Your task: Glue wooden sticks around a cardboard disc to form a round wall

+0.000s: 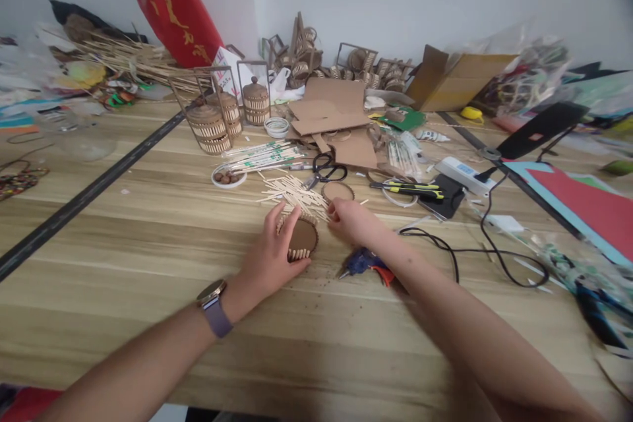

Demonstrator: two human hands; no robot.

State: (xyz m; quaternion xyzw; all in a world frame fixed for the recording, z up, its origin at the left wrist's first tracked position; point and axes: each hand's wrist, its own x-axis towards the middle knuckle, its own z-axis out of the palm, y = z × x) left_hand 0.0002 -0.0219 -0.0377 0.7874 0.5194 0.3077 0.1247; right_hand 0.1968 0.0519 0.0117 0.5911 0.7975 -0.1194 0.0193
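Note:
My left hand [270,254] curves around the left side of a small round cardboard tray [303,234] lying on the table, thumb at its near edge and fingers at the far left. Short wooden sticks stand around the tray's rim. Just right of it, my right hand [352,219] has its fingertips pinched together beside a pile of loose wooden sticks [293,192]. What the pinch holds, if anything, is hidden. A cardboard ring [338,191] lies beyond that hand. Under the right forearm is a blue glue gun [363,261], nozzle pointing left.
Black scissors [330,170], a dish of brown balls [229,177] and a yellow cutter knife [413,189] lie farther back. Small stick-sided baskets [210,126] stand at back left. Cardboard sheets [329,109] fill the centre back. Black cables [487,250] and a power strip [465,175] are right.

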